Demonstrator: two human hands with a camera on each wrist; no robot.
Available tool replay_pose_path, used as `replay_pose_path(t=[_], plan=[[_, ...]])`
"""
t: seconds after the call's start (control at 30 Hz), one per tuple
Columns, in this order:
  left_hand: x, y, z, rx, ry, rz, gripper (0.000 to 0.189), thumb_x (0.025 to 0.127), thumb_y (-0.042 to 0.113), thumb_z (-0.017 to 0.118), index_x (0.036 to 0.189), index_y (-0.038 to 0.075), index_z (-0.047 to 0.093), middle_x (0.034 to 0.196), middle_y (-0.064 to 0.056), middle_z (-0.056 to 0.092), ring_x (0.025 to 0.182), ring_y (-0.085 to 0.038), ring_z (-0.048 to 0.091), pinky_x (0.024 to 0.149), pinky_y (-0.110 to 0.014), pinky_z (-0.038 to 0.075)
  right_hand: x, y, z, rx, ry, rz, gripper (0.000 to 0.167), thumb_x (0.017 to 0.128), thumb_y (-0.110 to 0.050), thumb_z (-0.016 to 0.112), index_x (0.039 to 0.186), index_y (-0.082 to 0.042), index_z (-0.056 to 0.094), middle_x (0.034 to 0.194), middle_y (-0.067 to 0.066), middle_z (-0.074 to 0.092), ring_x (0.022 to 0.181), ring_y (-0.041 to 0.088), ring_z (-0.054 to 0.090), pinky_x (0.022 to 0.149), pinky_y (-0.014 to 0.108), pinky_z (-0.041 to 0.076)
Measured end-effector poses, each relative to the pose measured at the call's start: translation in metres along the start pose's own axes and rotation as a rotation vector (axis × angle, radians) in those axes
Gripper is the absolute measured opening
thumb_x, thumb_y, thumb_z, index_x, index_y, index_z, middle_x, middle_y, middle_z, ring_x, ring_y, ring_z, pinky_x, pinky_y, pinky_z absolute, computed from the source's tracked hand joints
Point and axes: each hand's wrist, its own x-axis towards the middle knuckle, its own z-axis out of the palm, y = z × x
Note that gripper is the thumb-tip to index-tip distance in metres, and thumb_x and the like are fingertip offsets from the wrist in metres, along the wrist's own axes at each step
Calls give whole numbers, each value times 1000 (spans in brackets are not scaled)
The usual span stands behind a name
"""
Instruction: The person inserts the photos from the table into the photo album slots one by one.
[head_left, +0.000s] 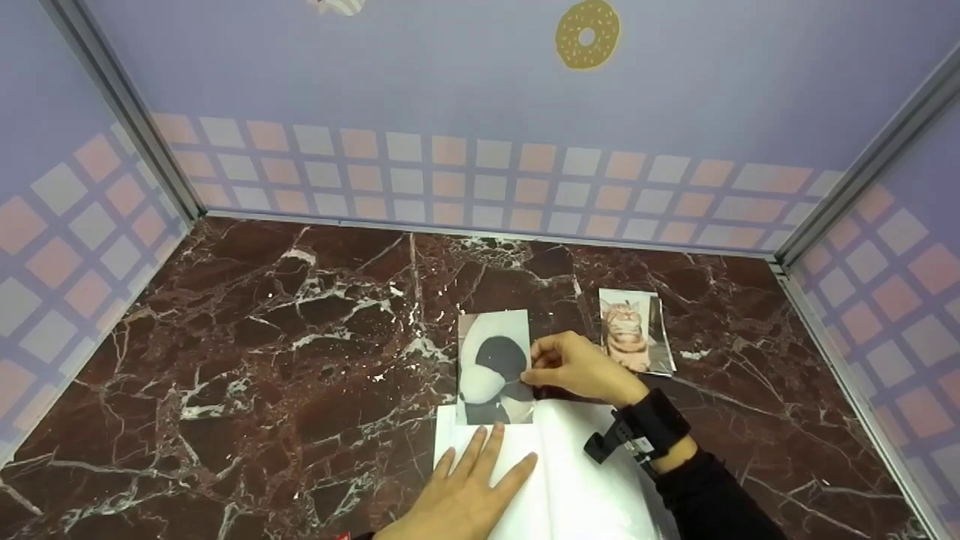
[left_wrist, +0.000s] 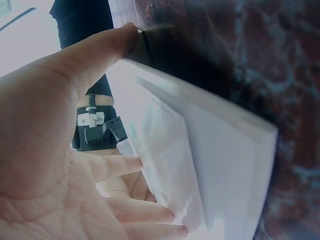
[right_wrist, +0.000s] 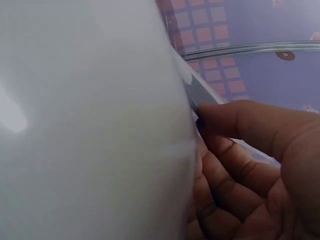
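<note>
An open album with white, glossy sleeve pages (head_left: 592, 480) lies at the table's near edge. A photo of a dark, round shape among pale ones (head_left: 484, 382) stands past the top of its left page, bottom edge overlapping the page. Thumb and fingers of my right hand (head_left: 581, 367) pinch this photo by its right edge. Spread over the left page is my left hand (head_left: 469, 491), its fingertips just below the photo. In the left wrist view, the left fingers touch a clear sleeve (left_wrist: 165, 145). A white page (right_wrist: 90, 120) hides much of the right wrist view.
To the right of the held photo lies a small stack of photos (head_left: 627, 334), an orange cat on top. The dark red marble table (head_left: 262, 375) meets a lilac back wall (head_left: 450, 90) and side walls. My right wrist wears a black strap (head_left: 660, 424) with a small device.
</note>
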Motion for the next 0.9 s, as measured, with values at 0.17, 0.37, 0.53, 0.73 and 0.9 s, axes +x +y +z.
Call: replay_pose_path(t=[0.17,0.37,0.53,0.73,0.9], plan=[[0,0,0,-3,-13,-4,99,90,86,55,167,26,38,170,-30,35,153,-49,45,109,-70,50,3,3,3,-28,30,-15,22,103,-29,73,91,-11,75,80,8,77,70,15,67,58,19,42],[0,0,0,5,-12,0,99,90,87,54,167,26,38,170,-31,34,152,-49,46,108,-70,51,4,6,5,-67,30,-45,24,102,-25,74,85,-9,75,74,5,75,63,8,63,56,18,40],[1,-1,0,1,-24,-6,100,90,87,55,167,27,38,170,-30,35,152,-50,45,108,-70,51,2,5,6,-39,-14,-37,26,102,-24,75,83,-6,73,70,-1,71,59,4,56,53,17,37],[2,-1,-1,-30,-49,-17,99,90,86,55,168,28,37,171,-30,32,155,-50,42,108,-71,50,-2,2,8,-49,-44,-54,28,102,-22,75,81,-4,71,67,-1,66,56,3,47,51,17,33],[2,-1,0,-55,-52,-22,98,91,85,56,168,28,37,172,-30,30,156,-49,40,107,-73,50,-1,2,9,-42,-36,-31,24,100,-22,76,84,-4,72,71,0,69,60,6,51,53,17,36]])
